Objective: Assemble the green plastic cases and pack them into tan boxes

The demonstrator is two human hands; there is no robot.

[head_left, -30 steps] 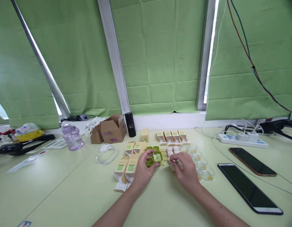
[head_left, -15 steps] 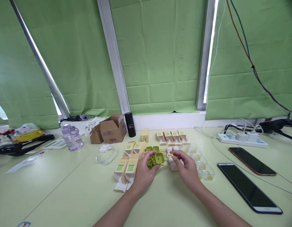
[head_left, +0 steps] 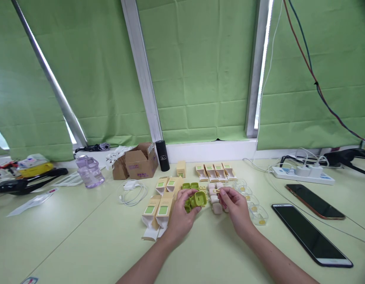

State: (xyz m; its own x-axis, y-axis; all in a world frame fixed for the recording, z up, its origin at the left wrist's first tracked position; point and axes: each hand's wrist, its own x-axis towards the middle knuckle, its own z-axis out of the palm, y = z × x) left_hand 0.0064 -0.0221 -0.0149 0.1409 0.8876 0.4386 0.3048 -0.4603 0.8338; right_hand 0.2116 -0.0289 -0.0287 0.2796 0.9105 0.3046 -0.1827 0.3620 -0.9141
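My left hand (head_left: 182, 215) grips a small olive-green square cup (head_left: 200, 198) between thumb and fingers, its hollow side facing me. More green cups (head_left: 190, 185) lie just behind it. Pinched in my right hand (head_left: 234, 205) is a small pale-yellow ring-like piece (head_left: 215, 191), seen nearly edge-on. Several more yellow pieces (head_left: 202, 188) rest on the table between the hands. Close to my right fingertips sit pale pink blocks (head_left: 217, 208) in rows. Clear plastic cups with yellow bottoms (head_left: 260, 216) stand right of that hand, partly hidden by it.
Open cream boxes with green labels (head_left: 151, 210) lie left of my left hand, and more boxes (head_left: 215, 172) stand behind. Two phones (head_left: 311, 232) and a power strip (head_left: 303, 175) are on the right. A cardboard box (head_left: 141, 161), black cylinder (head_left: 162, 156) and purple bottle (head_left: 90, 171) stand at the back left.
My right hand has shifted slightly right, and the yellow piece in it has turned from showing its loop to nearly edge-on. The left hand with the green cup has barely moved.
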